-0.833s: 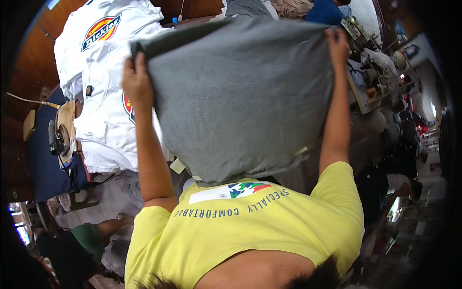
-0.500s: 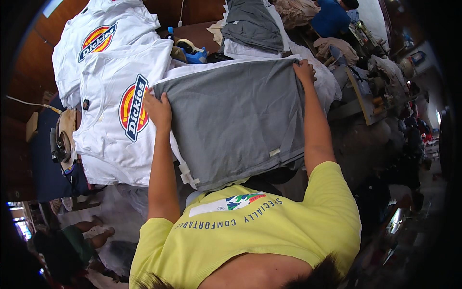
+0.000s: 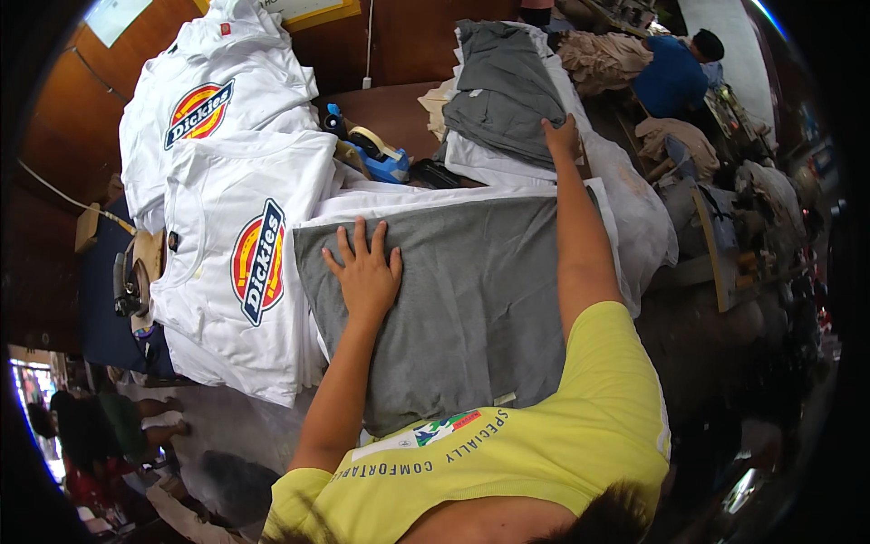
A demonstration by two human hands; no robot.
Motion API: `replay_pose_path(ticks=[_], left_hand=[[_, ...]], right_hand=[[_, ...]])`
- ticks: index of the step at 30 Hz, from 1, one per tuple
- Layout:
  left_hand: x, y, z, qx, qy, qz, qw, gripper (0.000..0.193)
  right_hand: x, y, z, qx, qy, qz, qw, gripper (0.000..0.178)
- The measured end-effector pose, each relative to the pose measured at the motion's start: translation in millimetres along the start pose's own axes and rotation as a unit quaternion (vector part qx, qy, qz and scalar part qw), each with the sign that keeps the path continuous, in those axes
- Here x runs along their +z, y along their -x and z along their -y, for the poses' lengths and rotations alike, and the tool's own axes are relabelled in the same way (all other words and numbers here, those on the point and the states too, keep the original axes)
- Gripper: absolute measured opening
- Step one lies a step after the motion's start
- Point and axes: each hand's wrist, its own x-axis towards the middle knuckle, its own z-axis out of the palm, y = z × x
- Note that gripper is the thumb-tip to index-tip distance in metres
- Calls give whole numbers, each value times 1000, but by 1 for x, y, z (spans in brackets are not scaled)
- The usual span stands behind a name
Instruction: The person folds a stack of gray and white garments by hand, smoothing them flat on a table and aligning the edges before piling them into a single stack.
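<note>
A large grey cloth panel (image 3: 471, 299) lies spread over white fabric in front of me, close against my body. My left hand (image 3: 370, 276) rests flat on its left part, fingers spread. My right arm reaches across its right side to the far pile, where my right hand (image 3: 562, 140) is at the right edge of a rumpled grey cloth (image 3: 507, 82). Thumb and fingers seem to pinch that edge; the lower fingers are partly hidden. White cloth (image 3: 485, 163) lies beneath the rumpled grey one.
White printed T-shirts (image 3: 249, 236) are stacked at left, more (image 3: 217, 104) behind them. A blue tape dispenser (image 3: 385, 163) stands between the piles. An iron (image 3: 127, 283) sits far left. A person in blue (image 3: 671, 77) is at back right, and a seated person (image 3: 109, 426) is lower left.
My left hand has gone from the large panel's left edge to lie flat on top. My right hand has left its far right corner and reached the back pile. The view has shifted.
</note>
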Motion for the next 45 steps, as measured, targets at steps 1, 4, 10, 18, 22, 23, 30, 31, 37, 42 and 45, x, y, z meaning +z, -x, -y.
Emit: replay_pose_path(ticks=[1,4,10,18,22,23,30,31,37,42,45], left_hand=[[0,-1,-2,1,0,1,1000,45],[-1,-2,-3,4,5,-7,1000,44],[3,-4,-2,0,40,-34,999,43],[-30,9,-7,2,649,55,759,55],[-51,45,-5,-240,896,251,276,64],[-49,50,-3,-222,895,323,213,66],[-53,74,2,-212,787,288,502,67],[-45,75,4,-196,748,265,577,56],[-22,60,18,49,512,20,857,23],[-48,55,12,-14,602,45,797,23],[-50,34,21,-39,688,82,720,25]], right_hand=[[2,-15,-2,9,-33,14,999,68],[-13,-30,8,-36,-175,70,981,69],[-95,-9,100,-232,-434,202,847,58],[-279,146,67,-156,-593,240,753,45],[-269,203,-89,-270,-274,201,901,38],[-248,216,-134,-227,-219,207,926,36],[-255,329,-149,-229,46,59,971,48],[-269,340,-116,-277,35,64,958,52],[-223,411,-50,-447,-34,268,853,52],[-208,388,-55,-355,-48,243,901,24],[-226,344,-57,-243,-310,156,906,10]])
